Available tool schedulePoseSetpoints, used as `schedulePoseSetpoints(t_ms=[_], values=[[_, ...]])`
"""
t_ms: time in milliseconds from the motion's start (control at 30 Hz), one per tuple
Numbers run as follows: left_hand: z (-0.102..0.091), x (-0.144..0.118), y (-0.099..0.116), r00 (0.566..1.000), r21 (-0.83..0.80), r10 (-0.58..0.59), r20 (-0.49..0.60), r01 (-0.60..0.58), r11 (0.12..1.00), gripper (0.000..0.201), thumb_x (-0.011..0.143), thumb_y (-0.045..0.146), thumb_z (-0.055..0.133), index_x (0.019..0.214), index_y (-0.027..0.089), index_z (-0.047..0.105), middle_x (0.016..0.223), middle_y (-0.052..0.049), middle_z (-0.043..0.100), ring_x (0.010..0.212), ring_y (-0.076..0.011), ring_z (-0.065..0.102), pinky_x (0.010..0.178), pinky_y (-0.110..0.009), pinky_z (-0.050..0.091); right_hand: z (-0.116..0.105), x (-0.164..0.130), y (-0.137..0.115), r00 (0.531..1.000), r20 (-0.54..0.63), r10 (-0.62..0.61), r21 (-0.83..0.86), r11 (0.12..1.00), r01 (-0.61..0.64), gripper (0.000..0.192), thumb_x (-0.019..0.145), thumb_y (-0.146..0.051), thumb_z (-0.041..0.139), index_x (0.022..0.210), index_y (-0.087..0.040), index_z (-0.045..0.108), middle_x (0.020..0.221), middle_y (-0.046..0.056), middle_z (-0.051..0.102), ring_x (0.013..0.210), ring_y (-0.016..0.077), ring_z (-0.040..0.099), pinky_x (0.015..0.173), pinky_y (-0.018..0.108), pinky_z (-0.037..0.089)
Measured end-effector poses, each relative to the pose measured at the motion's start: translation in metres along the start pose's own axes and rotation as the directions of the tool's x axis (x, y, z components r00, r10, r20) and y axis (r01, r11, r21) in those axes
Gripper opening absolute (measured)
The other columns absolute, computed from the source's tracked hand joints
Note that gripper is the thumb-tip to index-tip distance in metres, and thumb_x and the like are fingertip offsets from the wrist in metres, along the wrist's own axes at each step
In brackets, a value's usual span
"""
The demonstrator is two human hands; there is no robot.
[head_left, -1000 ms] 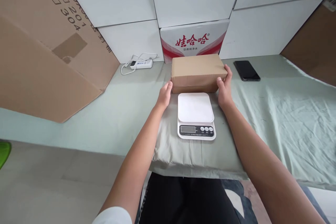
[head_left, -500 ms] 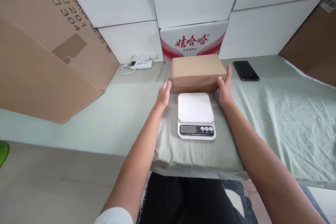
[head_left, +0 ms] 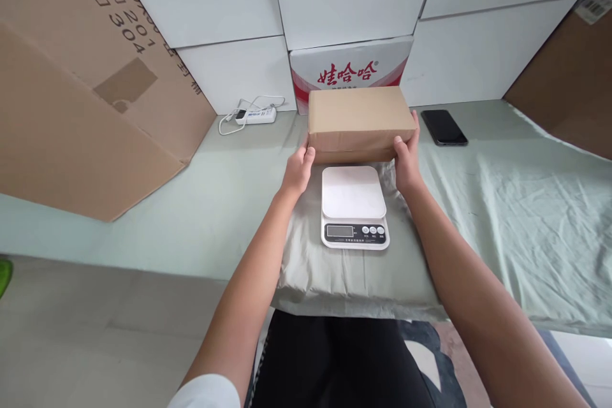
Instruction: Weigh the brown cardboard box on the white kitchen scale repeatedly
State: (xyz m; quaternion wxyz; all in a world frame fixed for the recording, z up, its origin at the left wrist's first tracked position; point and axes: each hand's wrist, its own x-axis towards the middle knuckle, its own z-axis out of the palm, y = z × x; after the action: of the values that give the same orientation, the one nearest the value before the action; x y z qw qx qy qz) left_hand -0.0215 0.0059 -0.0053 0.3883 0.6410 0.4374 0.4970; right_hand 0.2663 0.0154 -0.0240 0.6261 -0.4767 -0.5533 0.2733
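Note:
Between my two hands is a closed brown cardboard box (head_left: 361, 118), gripped at its left and right ends. My left hand (head_left: 299, 169) presses on the near left corner, thumb in front. On the near right corner my right hand (head_left: 406, 156) has its thumb along the front and its fingers up the side. The box appears raised a little off the cloth, just behind a white kitchen scale (head_left: 354, 207). That scale lies flat with nothing on its platform, and its display looks blank.
A white power strip with a cord (head_left: 257, 116) lies back left; a black phone (head_left: 444, 127) lies back right. Behind the box stands a white and red printed carton (head_left: 349, 64). Large cardboard boxes flank the table at left (head_left: 95, 108) and right (head_left: 568, 76). Pale green cloth (head_left: 215, 217) covers the table.
My left hand has closed in onto the box's left end. The box has risen slightly, covering more of the printed carton behind it. The whole view has shifted a little.

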Motion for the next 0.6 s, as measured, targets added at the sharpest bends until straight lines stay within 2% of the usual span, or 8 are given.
schedulePoseSetpoints(t_ms=[100, 200, 333, 400, 467, 533, 600], values=[[-0.006, -0.012, 0.016, 0.994, -0.003, 0.095, -0.047, -0.095, 0.995, 0.101, 0.093, 0.095, 0.050, 0.160, 0.020, 0.064, 0.159, -0.016, 0.072, 0.160, -0.0409, 0.056, 0.135, -0.047, 0.039, -0.001, -0.011, -0.021, 0.998, 0.023, -0.052, -0.006, 0.999, 0.053, 0.125, 0.078, -0.099, 0.055, 0.178, -0.037, 0.014, 0.190, 0.005, 0.028, 0.179, 0.0333, 0.025, 0.148, 0.060, 0.025], [-0.010, -0.039, 0.031, 0.985, -0.063, 0.159, -0.067, -0.163, 0.985, 0.096, 0.096, 0.092, 0.049, 0.161, 0.024, 0.064, 0.167, -0.012, 0.066, 0.166, -0.0383, 0.050, 0.135, -0.043, 0.041, -0.008, -0.038, -0.051, 0.993, 0.057, -0.100, -0.018, 0.995, 0.101, 0.117, 0.086, -0.092, 0.056, 0.179, -0.038, 0.011, 0.190, 0.006, 0.029, 0.180, 0.0343, 0.021, 0.148, 0.062, 0.024], [-0.009, -0.085, 0.037, 0.989, -0.116, 0.136, -0.053, -0.142, 0.983, 0.088, 0.102, 0.085, 0.045, 0.164, 0.025, 0.060, 0.169, -0.010, 0.065, 0.166, -0.0372, 0.051, 0.135, -0.046, 0.044, -0.023, -0.087, -0.083, 0.994, 0.072, -0.085, -0.041, 0.995, 0.088, 0.107, 0.093, -0.082, 0.061, 0.179, -0.036, 0.015, 0.190, 0.007, 0.028, 0.179, 0.0342, 0.024, 0.148, 0.060, 0.023], [-0.007, -0.104, 0.036, 0.992, -0.125, 0.120, -0.025, -0.122, 0.985, 0.086, 0.103, 0.084, 0.046, 0.164, 0.025, 0.060, 0.168, -0.012, 0.065, 0.165, -0.0385, 0.053, 0.134, -0.049, 0.046, -0.029, -0.107, -0.089, 0.996, 0.061, -0.070, -0.047, 0.996, 0.073, 0.107, 0.093, -0.080, 0.063, 0.178, -0.036, 0.016, 0.189, 0.008, 0.031, 0.179, 0.0349, 0.024, 0.148, 0.061, 0.024], [-0.004, -0.116, 0.036, 0.994, -0.136, 0.108, -0.005, -0.108, 0.985, 0.085, 0.103, 0.083, 0.046, 0.164, 0.026, 0.060, 0.168, -0.012, 0.065, 0.165, -0.0387, 0.052, 0.135, -0.050, 0.045, -0.032, -0.120, -0.091, 0.998, 0.044, -0.054, -0.053, 0.997, 0.056, 0.105, 0.093, -0.079, 0.064, 0.178, -0.035, 0.019, 0.187, 0.009, 0.034, 0.177, 0.0363, 0.031, 0.147, 0.062, 0.028], [-0.003, -0.122, 0.036, 0.996, -0.138, 0.093, 0.006, -0.091, 0.986, 0.084, 0.103, 0.083, 0.046, 0.164, 0.027, 0.060, 0.169, -0.012, 0.065, 0.166, -0.0384, 0.051, 0.136, -0.050, 0.045, -0.034, -0.126, -0.090, 0.999, 0.023, -0.040, -0.054, 0.998, 0.041, 0.102, 0.093, -0.078, 0.064, 0.176, -0.035, 0.024, 0.185, 0.010, 0.038, 0.172, 0.0372, 0.040, 0.145, 0.062, 0.032], [-0.003, -0.124, 0.038, 0.998, -0.111, 0.062, 0.009, -0.060, 0.992, 0.083, 0.103, 0.082, 0.045, 0.164, 0.027, 0.060, 0.169, -0.011, 0.064, 0.166, -0.0380, 0.051, 0.136, -0.050, 0.045, -0.036, -0.127, -0.086, 0.999, 0.016, -0.035, -0.054, 0.998, 0.035, 0.100, 0.093, -0.079, 0.063, 0.175, -0.035, 0.026, 0.183, 0.010, 0.042, 0.171, 0.0382, 0.041, 0.144, 0.064, 0.035]])
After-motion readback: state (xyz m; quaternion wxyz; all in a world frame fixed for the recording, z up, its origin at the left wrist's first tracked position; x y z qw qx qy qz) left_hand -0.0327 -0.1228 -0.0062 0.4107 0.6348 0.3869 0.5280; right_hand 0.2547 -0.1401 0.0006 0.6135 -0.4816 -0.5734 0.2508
